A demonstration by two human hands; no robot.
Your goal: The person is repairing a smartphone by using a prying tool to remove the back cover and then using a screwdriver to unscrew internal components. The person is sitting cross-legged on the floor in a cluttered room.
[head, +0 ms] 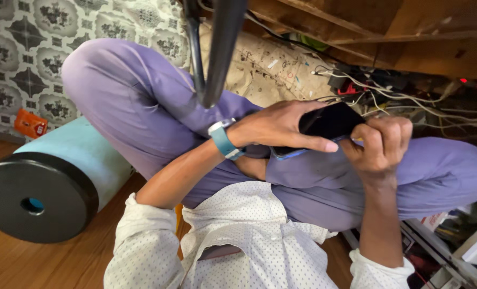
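Fingers (302,142) of left hand (278,126) and right hand (380,144) curled round phone (329,122) (black).

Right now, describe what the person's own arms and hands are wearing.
Both forearms are bare, with white dotted sleeves rolled to the elbows. The left wrist carries a watch with a teal strap and a pale case. The left hand and right hand are bare, with no gloves; no rings can be made out.
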